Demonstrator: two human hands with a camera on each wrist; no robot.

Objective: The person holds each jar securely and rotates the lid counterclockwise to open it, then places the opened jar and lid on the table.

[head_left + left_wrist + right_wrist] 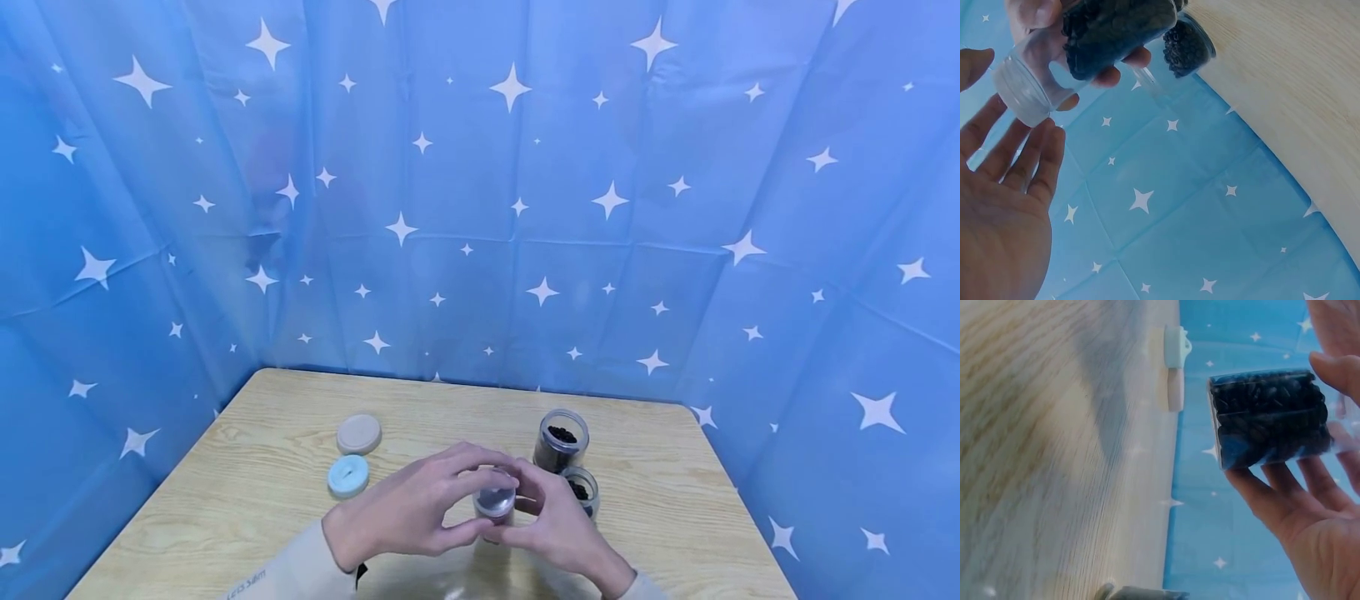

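Observation:
A clear jar point(1269, 419) with small dark pieces inside stands gripped in my right hand point(553, 525). In the right wrist view its flat base faces the camera's side, and my right thumb and fingers lie around its body. At the jar's clear upper end point(1025, 94), above the dark contents, are the fingertips of my left hand point(420, 504). The left fingers are only gently bent, and in the left wrist view the left thumb stands apart from the jar. From the head view, the hands hide much of the jar's body.
Two uncapped glass jars with dark pieces stand right of my hands, a farther jar point(557, 454) and a nearer jar point(588, 500). To the left lie a pinkish lid point(358, 434) and a light blue lid point(348, 476) on the wooden table point(262, 467). A starry blue curtain point(465, 192) hangs behind.

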